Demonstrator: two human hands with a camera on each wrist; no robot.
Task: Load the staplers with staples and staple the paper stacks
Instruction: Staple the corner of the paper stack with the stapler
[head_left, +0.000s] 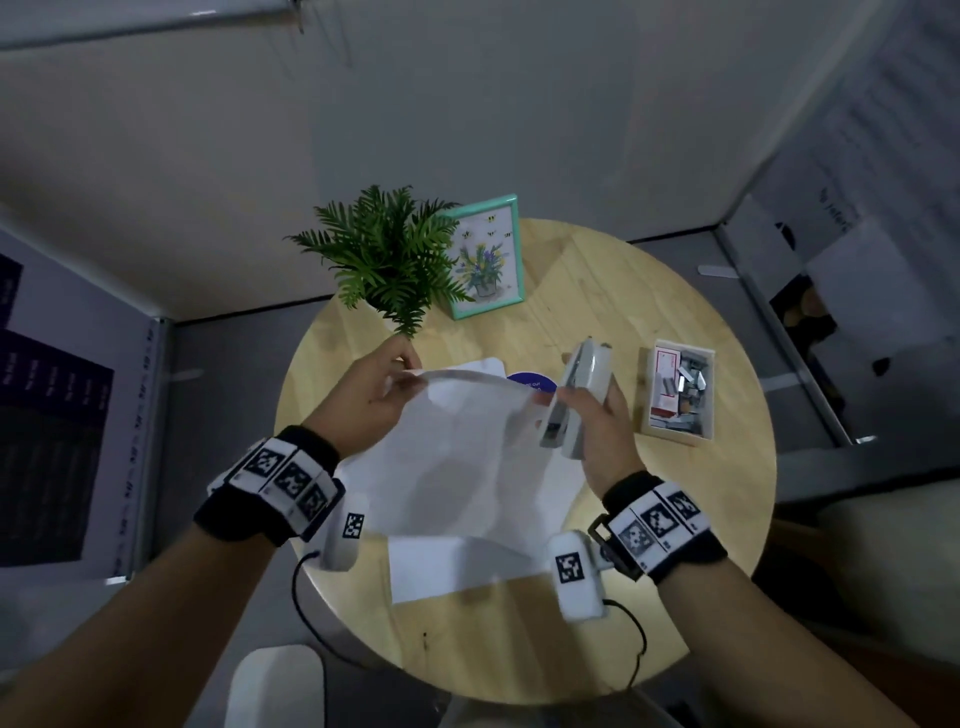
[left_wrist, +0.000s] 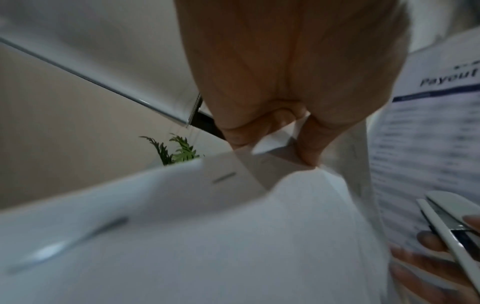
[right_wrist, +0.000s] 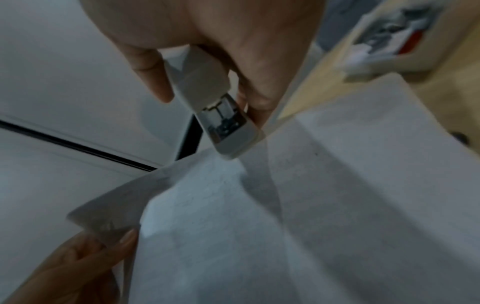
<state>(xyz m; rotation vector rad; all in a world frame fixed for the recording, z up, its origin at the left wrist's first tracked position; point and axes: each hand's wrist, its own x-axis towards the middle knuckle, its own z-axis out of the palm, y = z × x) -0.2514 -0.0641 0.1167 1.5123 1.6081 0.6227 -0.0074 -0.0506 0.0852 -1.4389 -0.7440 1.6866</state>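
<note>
Round wooden table under raised paper stack. Left hand pinches stack's far corner, fingers clamped. Right hand grips stapler just right of stack, nose toward its edge, long axis running away from person. Tray right of stapler holds loose staples.

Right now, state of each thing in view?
Left hand: pinches paper stack corner.
Paper stack: lifted off table, already carries a staple.
Right hand: grips stapler.
Stapler: off the table, at the stack's right edge.
Staple box: open, on table, staples inside.
</note>
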